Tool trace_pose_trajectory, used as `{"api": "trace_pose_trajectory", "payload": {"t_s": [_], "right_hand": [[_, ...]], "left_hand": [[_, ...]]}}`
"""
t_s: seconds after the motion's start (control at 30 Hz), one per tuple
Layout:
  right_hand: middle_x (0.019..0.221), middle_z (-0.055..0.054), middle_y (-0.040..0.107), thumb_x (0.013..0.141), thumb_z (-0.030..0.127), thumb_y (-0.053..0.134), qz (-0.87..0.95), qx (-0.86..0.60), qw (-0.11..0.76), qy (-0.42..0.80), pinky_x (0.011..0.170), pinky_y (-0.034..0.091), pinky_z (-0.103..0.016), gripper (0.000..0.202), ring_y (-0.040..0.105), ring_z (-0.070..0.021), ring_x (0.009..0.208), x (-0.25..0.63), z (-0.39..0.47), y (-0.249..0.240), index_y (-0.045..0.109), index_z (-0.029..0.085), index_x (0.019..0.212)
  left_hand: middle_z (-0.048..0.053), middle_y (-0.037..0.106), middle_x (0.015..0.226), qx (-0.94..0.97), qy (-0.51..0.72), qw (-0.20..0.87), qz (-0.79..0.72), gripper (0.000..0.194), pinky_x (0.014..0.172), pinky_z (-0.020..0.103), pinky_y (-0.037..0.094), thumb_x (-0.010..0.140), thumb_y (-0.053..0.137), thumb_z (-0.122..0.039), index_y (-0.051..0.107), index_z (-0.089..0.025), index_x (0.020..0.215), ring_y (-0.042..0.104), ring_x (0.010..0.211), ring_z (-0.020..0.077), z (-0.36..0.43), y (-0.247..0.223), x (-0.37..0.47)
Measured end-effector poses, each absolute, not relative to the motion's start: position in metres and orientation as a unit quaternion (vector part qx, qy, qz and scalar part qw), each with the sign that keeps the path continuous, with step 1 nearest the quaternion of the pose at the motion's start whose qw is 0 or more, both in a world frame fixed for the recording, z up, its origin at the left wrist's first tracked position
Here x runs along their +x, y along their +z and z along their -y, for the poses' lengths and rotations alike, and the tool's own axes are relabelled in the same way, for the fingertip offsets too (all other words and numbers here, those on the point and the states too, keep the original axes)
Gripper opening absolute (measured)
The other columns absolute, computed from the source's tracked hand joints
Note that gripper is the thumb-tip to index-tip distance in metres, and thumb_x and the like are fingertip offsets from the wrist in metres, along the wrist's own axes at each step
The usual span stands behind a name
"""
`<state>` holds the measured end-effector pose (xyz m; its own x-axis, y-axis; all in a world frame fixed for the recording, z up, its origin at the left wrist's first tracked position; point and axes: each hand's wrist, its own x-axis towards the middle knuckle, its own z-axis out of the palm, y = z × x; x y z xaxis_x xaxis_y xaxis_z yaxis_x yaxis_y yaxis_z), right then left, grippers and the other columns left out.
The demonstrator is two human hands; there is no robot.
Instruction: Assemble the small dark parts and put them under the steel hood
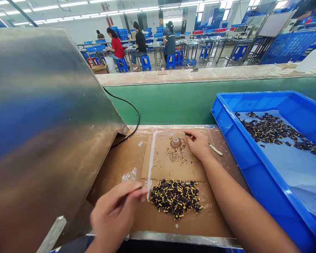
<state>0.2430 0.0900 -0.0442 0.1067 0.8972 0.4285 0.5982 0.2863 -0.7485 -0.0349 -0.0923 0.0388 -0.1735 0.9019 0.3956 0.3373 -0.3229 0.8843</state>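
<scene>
My right hand [199, 144] pinches a small dark part [189, 135] just right of a small clear cup [176, 141] on a stained cardboard sheet [179, 172]. My left hand [116, 212], slightly blurred, has thumb and fingers drawn together at the left edge of a pile of small black-and-yellow parts [176, 198]. Whatever its fingertips hold, if anything, is too small and blurred to make out. Left of the sheet lies a patch of small whitish pieces [130, 174]. A thin white stick-like tool [216, 149] rests beyond my right wrist.
A large metal housing [42, 123] fills the left side, with a black cable [137, 116] curving behind it. On the right, a blue bin [234, 140] holds more black-and-yellow parts [274, 130] on a white sheet. A green ledge [168, 102] bounds the back; people sit at tables beyond.
</scene>
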Motion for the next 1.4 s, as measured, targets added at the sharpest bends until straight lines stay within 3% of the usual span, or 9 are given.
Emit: {"api": "trace_pose_trajectory", "payload": {"t_s": [0.1,0.2,0.4,0.53,0.7,0.8,1.1,1.27,1.4], "right_hand": [[0.11,-0.007,0.076,0.091,0.018,0.052,0.71,-0.562,0.408,0.114,0.094,0.053,-0.042,0.031,0.07,-0.0267,0.101,0.251,-0.089,-0.044,0.075,0.021,0.112],[0.108,-0.007,0.076,0.094,0.018,0.051,0.729,-0.559,0.383,0.098,0.09,0.053,-0.04,0.033,0.07,-0.0259,0.098,0.257,-0.087,-0.041,0.069,0.02,0.121],[0.098,-0.007,0.076,0.098,0.027,0.057,0.749,-0.568,0.339,0.021,0.082,0.049,-0.037,0.017,0.067,-0.0267,0.09,0.263,-0.087,-0.039,0.073,0.021,0.097],[0.1,-0.009,0.075,0.095,0.024,0.061,0.762,-0.566,0.314,0.006,0.084,0.048,-0.039,0.014,0.066,-0.0285,0.095,0.26,-0.089,-0.041,0.074,0.02,0.1],[0.091,-0.007,0.075,0.093,0.023,0.064,0.749,-0.587,0.305,0.02,0.079,0.049,-0.038,0.013,0.066,-0.0272,0.087,0.256,-0.089,-0.041,0.073,0.021,0.102],[0.101,-0.008,0.076,0.094,0.023,0.06,0.756,-0.573,0.315,0.029,0.085,0.05,-0.04,0.017,0.067,-0.0282,0.094,0.257,-0.089,-0.043,0.074,0.021,0.102],[0.1,-0.004,0.077,0.096,0.032,0.063,0.66,-0.558,0.491,0.108,0.076,0.054,-0.033,0.02,0.069,-0.0189,0.078,0.236,-0.079,-0.033,0.075,0.022,0.107],[0.1,-0.003,0.077,0.098,0.029,0.062,0.712,-0.507,0.481,0.069,0.077,0.054,-0.033,0.016,0.069,-0.0192,0.083,0.221,-0.076,-0.028,0.076,0.025,0.105],[0.101,-0.001,0.077,0.099,0.025,0.061,0.744,-0.473,0.471,0.046,0.081,0.054,-0.034,0.016,0.07,-0.0188,0.088,0.218,-0.078,-0.03,0.075,0.026,0.107]], "left_hand": [[0.002,0.074,0.078,0.569,0.552,0.353,-0.497,0.006,0.061,0.024,0.061,0.089,0.071,-0.029,0.075,-0.024,0.09,0.068,0.062,0.0138,0.053,0.038,-0.01],[0.006,0.076,0.084,0.532,0.551,0.433,-0.475,0.012,0.067,0.025,0.063,0.085,0.075,-0.031,0.075,-0.021,0.092,0.07,0.067,0.0151,0.012,0.038,0.009],[0.012,0.075,0.09,0.451,0.544,0.52,-0.48,0.027,0.084,0.032,0.063,0.074,0.084,-0.034,0.071,-0.014,0.087,0.074,0.089,0.0224,-0.02,0.001,0.014],[0.011,0.075,0.092,0.404,0.542,0.569,-0.468,0.045,0.081,0.032,0.064,0.072,0.087,-0.034,0.066,-0.014,0.106,0.074,0.091,0.023,-0.017,-0.019,0.012],[0.012,0.075,0.096,0.391,0.544,0.576,-0.469,0.038,0.085,0.032,0.063,0.075,0.085,-0.035,0.073,-0.013,0.104,0.073,0.093,0.0217,-0.016,-0.022,0.014],[0.011,0.074,0.097,0.393,0.546,0.566,-0.477,0.036,0.084,0.031,0.063,0.078,0.082,-0.035,0.074,-0.015,0.106,0.072,0.091,0.0204,-0.016,-0.024,0.014],[0.009,0.069,0.099,0.467,0.535,0.509,-0.486,0.024,0.078,0.027,0.058,0.089,0.067,-0.031,0.075,-0.018,0.107,0.067,0.081,0.0147,-0.016,-0.022,0.012],[0.008,0.067,0.108,0.527,0.528,0.456,-0.485,0.02,0.091,0.028,0.052,0.092,0.064,-0.026,0.077,-0.022,0.106,0.063,0.099,0.0161,-0.014,-0.021,0.011],[0.009,0.07,0.109,0.47,0.533,0.503,-0.491,0.027,0.097,0.032,0.052,0.088,0.069,-0.026,0.074,-0.021,0.114,0.064,0.1,0.0175,-0.012,-0.02,0.013]]}}
